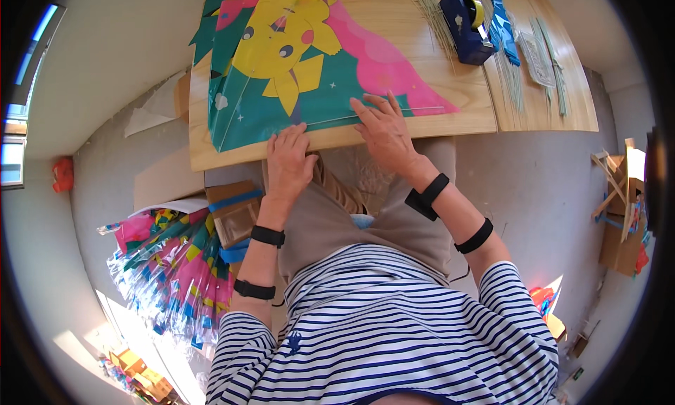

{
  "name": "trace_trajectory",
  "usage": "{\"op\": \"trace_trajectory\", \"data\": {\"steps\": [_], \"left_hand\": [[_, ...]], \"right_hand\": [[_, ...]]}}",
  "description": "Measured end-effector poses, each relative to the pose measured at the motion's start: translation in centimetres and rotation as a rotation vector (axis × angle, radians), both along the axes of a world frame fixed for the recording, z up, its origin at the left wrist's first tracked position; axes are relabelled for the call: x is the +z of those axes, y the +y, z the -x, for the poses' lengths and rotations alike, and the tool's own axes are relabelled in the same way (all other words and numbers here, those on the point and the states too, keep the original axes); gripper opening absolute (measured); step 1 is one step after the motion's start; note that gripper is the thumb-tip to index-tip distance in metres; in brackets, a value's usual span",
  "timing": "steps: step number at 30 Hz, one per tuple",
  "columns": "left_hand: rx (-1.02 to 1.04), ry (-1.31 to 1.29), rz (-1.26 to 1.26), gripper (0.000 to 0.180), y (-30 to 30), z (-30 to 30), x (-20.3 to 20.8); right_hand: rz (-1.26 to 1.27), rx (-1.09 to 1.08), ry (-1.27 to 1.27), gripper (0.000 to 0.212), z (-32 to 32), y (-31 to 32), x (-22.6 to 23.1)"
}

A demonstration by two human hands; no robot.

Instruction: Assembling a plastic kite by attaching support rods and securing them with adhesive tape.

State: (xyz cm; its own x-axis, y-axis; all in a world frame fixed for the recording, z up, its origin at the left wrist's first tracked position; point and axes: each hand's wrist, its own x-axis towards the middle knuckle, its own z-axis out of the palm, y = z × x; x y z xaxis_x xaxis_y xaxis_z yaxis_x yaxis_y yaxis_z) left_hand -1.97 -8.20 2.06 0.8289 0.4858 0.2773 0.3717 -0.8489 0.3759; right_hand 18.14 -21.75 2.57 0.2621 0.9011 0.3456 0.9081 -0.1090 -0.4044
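Observation:
A green and pink kite sheet (320, 103) printed with a yellow cartoon character lies flat on the wooden table in front of me. Along its near edge runs a thin pale rod (422, 110). My left hand (287, 162) rests at the table's front edge, its fingers lying on the sheet near the rod's left end and no object visible in it. With fingers stretched and apart, my right hand (387, 134) lies over the rod and the sheet's near edge. Its fingertips touch the green part beside the pink corner.
On the table's right stand a dark blue tape dispenser (467, 29), bundles of thin sticks (550, 67) and a clear plastic tray (538, 59). Many folded colourful kites (176, 271) hang low at my left beside a cardboard box (235, 219). Cardboard and wood scraps (620, 208) lie far right.

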Motion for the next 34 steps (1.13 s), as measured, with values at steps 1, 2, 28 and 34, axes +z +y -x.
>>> {"op": "trace_trajectory", "data": {"steps": [1, 2, 28, 34], "left_hand": [[0.002, -0.003, 0.006, 0.031, -0.1, 0.0, -0.2], [0.005, -0.007, 0.003, 0.031, -0.1, 0.1, -0.3], [-0.137, 0.044, 0.03, 0.041, -1.8, -1.6, 0.0], [-0.121, 0.093, 0.057, 0.037, -1.3, -1.0, 0.6]], "right_hand": [[-0.022, 0.0, -0.028, 0.056, -0.1, -0.2, 0.6], [-0.045, 0.001, -0.057, 0.056, -0.1, -0.3, 0.8], [-0.011, -0.051, -0.135, 0.051, -1.6, -2.0, 0.5], [0.03, 0.034, -0.126, 0.058, -1.1, -2.3, -1.9]]}}
